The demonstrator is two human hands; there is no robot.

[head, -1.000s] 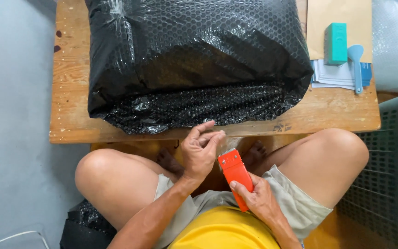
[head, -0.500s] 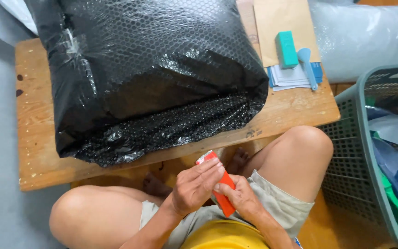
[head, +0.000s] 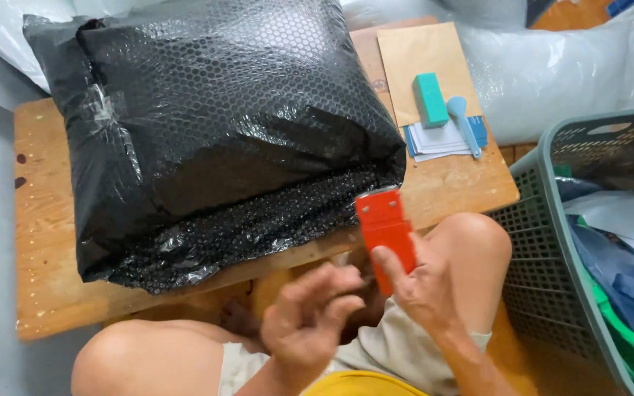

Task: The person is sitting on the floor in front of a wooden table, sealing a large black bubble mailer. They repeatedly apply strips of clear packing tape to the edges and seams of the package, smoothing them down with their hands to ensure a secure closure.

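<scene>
Now the right hand (head: pixel 423 282) grips the orange box cutter (head: pixel 385 233) higher than before, its tip near the black bubble-wrapped parcel (head: pixel 214 125) on the wooden table (head: pixel 42 257). Having let go, the left hand (head: pixel 310 323) hovers loosely curled, empty.

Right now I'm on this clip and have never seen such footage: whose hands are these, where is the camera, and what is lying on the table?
There is no machine here. The single picture comes from a camera worn on a person's head, looking down at their own two bare hands and bent knees; they sit at a low wooden table. The right hand holds an orange flat tool, its top end close to the table's edge. The left hand is open and blurred, holding nothing. On the table lies a big black bubble-wrap parcel. Behind it are a brown envelope, a teal block, a light blue handled tool and some papers. A green-grey basket of fabric stands at the right.
</scene>
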